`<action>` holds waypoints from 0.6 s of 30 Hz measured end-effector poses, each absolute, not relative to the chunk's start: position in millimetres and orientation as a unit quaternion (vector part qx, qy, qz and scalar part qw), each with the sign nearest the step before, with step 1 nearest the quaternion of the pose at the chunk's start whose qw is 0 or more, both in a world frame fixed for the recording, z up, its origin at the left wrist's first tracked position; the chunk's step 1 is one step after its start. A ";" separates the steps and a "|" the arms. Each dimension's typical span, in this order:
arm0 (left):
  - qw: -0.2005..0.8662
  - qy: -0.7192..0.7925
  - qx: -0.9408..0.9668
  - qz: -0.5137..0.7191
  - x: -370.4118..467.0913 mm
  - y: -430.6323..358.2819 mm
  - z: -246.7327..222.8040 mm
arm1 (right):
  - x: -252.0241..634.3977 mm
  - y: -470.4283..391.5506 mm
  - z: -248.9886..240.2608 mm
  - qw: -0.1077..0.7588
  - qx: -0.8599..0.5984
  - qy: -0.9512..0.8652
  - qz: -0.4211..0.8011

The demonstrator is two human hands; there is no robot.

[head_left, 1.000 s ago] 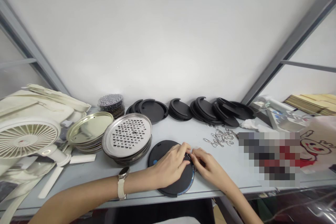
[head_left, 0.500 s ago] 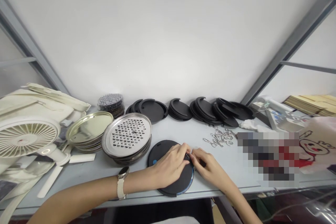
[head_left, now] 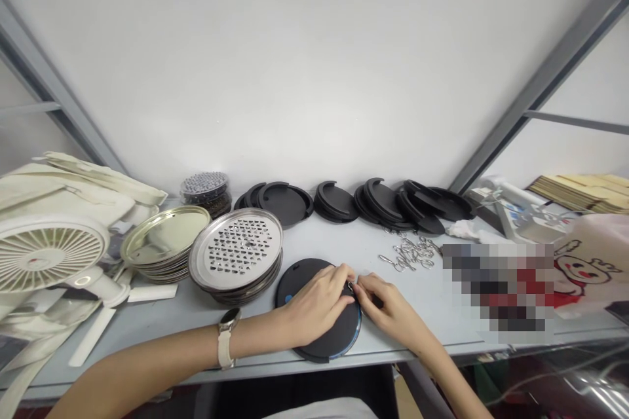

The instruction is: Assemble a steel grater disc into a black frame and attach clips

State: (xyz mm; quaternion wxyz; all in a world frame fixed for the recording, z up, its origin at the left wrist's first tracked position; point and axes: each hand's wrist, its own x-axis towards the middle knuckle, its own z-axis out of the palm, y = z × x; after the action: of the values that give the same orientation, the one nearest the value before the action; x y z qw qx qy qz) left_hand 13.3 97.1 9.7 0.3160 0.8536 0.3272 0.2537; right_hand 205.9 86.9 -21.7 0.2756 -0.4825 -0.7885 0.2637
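Black disc (head_left: pixel 341 334) flat on grey table (head_left: pixel 314 242) at near edge, centre, blue edging showing along its near-right rim. Left hand (head_left: pixel 317 306) lies over it from the left, palm down, fingers bent, thumb and forefinger close to a small metal piece (head_left: pixel 350 286) at the disc's right rim; its exact grip is hidden, can't tell. Right hand (head_left: pixel 386 306) comes in from the right, thumb and forefinger pinched on that same piece, other fingers curled. Fingertips of both hands nearly meet there. Wristwatch (head_left: pixel 228 321), pale strap, on left wrist. Just left of disc: stack of perforated metal plates (head_left: pixel 236 252), top one silver; further left, stack of gold-coloured lids (head_left: pixel 167 236). Far left: white fan (head_left: pixel 44 255) in front of cream bag (head_left: pixel 63 200). Loose heap of metal clips (head_left: pixel 413 254) on the table, right of and beyond the hands. Row of black round trays (head_left: pixel 289 204) at the far side, along white wall (head_left: pixel 314 78), some leaning on each other. Right: pinkish bag (head_left: pixel 590 268) with cartoon print, stack of yellowish boards (head_left: pixel 584 190) behind it. Pixelated patch beside the bag, contents unreadable.
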 end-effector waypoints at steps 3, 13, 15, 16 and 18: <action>0.309 0.324 0.856 0.257 13.7 97.8 9.9 | 206.5 86.4 -22.4 0.275 -0.483 -0.789 0.261; 0.303 0.318 0.863 0.250 13.8 98.2 9.3 | 205.3 85.5 -21.7 0.275 -0.488 -0.789 0.254; 0.307 0.319 0.861 0.250 14.2 98.6 8.3 | 204.6 85.2 -21.1 0.278 -0.492 -0.787 0.248; 0.308 0.319 0.861 0.249 14.4 98.8 7.7 | 204.4 85.2 -20.9 0.280 -0.493 -0.787 0.244; 0.309 0.322 0.860 0.249 14.8 99.3 6.6 | 204.0 85.4 -20.4 0.282 -0.494 -0.788 0.238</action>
State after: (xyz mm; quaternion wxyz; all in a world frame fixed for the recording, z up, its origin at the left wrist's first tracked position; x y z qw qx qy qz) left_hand 14.8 99.3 6.6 0.3091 0.8595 0.3220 0.2490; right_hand 204.0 85.4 -20.4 0.2817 -0.4935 -0.7875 0.2385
